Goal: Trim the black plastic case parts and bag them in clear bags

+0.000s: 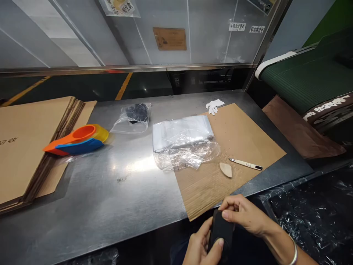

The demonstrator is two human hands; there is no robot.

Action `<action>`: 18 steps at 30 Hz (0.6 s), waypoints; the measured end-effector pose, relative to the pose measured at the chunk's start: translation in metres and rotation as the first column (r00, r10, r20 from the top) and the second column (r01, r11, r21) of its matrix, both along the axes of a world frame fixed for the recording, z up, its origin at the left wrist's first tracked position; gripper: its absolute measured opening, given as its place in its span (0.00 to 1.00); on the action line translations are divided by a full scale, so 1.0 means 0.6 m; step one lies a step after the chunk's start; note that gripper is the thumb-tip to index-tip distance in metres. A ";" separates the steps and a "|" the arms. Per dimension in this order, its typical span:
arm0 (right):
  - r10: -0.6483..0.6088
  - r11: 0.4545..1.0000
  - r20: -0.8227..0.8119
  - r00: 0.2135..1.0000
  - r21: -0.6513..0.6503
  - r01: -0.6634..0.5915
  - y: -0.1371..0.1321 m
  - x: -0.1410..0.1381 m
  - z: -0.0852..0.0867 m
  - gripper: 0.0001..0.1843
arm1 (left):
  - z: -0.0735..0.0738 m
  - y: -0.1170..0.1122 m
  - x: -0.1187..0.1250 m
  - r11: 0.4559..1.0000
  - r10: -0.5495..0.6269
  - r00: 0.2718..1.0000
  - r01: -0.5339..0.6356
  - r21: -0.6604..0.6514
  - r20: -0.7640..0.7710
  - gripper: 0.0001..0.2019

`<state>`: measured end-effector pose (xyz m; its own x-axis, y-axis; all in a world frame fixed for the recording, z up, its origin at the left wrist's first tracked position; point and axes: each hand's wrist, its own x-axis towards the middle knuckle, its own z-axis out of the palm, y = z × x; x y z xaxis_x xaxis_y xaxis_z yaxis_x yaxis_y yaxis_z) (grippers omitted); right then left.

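Below near edge of steel table (110,184), your left hand (200,246) and right hand (244,215) both clasp small black piece (220,230) — thumbs on face, fingers curled behind. Judged light, matte, possibly pliable — hold by long edges, avoid squeezing middle. Cardboard sheet (237,147) lies just beyond

The worktop (110,191) is brushed metal, smooth and shiny under glare. The cardboard sheet (242,140) on it is matt brown with a ribbed grain. The plastic bags (182,134) are clear, glossy and crinkled; the tape dispenser (79,140) is smooth, shiny plastic. The glove (215,106) looks like white cloth. The black object (220,230) looks matt and smooth.
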<state>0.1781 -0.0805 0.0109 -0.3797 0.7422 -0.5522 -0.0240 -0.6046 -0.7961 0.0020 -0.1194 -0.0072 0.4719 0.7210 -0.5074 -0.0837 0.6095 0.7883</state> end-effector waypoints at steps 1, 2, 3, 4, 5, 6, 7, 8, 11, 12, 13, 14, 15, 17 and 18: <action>0.021 0.999 -0.053 0.998 -0.025 -0.022 0.000 0.005 0.003 0.19 | 0.005 0.006 0.002 1.000 -0.001 0.999 0.002 -0.015 0.046 0.28; 0.032 0.999 -0.070 0.997 -0.029 -0.034 -0.001 0.007 0.004 0.19 | 0.008 0.010 0.003 1.000 -0.011 0.998 0.011 -0.012 0.062 0.27; 0.032 0.999 -0.046 0.998 -0.008 -0.032 -0.002 0.006 0.005 0.19 | 0.009 0.012 0.001 1.000 -0.025 0.999 0.025 0.011 0.045 0.27; 0.018 0.999 0.018 1.000 0.031 -0.018 -0.004 0.003 0.004 0.19 | 0.007 0.013 -0.002 0.998 -0.043 0.999 0.043 0.046 -0.001 0.27; -0.005 0.997 0.113 0.994 0.080 -0.004 -0.006 -0.003 0.002 0.19 | 0.003 0.011 -0.005 0.995 -0.060 0.996 0.065 0.081 -0.066 0.27; -0.030 0.992 0.218 0.975 0.130 0.001 -0.007 -0.010 0.000 0.19 | -0.002 0.009 -0.009 0.990 -0.076 0.989 0.090 0.107 -0.130 0.27; -0.049 0.985 0.312 0.949 0.171 -0.005 -0.007 -0.016 -0.003 0.20 | -0.006 0.005 -0.012 0.987 -0.086 0.980 0.109 0.119 -0.181 0.27; -0.063 0.980 0.375 0.925 0.199 -0.014 -0.007 -0.021 -0.006 0.21 | -0.011 0.001 -0.013 0.986 -0.085 0.974 0.112 0.120 -0.208 0.27; -0.049 0.988 0.295 0.954 0.155 0.003 -0.005 -0.019 -0.007 0.24 | -0.012 -0.004 -0.007 0.996 -0.045 0.995 0.051 0.069 -0.091 0.28; -0.036 0.993 0.211 0.977 0.116 0.012 -0.004 -0.014 -0.004 0.23 | -0.009 -0.003 -0.004 0.999 -0.026 0.999 0.027 0.032 -0.021 0.28; -0.023 0.997 0.131 0.991 0.076 0.013 -0.004 -0.008 0.000 0.22 | -0.005 -0.001 0.000 1.000 -0.011 0.999 0.012 -0.011 0.041 0.28; -0.007 0.999 0.062 0.998 0.046 0.004 -0.004 -0.003 0.004 0.20 | -0.001 0.002 0.003 0.999 -0.006 0.996 0.011 -0.053 0.088 0.28; 0.012 0.999 0.022 1.000 0.036 -0.012 -0.005 0.001 0.009 0.18 | 0.004 0.006 0.004 0.997 -0.005 0.993 0.014 -0.080 0.114 0.28; 0.042 0.996 0.037 0.998 0.074 -0.045 -0.009 0.001 0.014 0.17 | 0.009 0.012 0.005 0.998 -0.011 0.994 0.018 -0.063 0.108 0.27; 0.043 0.993 0.094 0.995 0.110 -0.053 -0.012 -0.004 0.014 0.16 | 0.009 0.014 0.004 0.999 -0.021 0.996 0.023 -0.025 0.083 0.26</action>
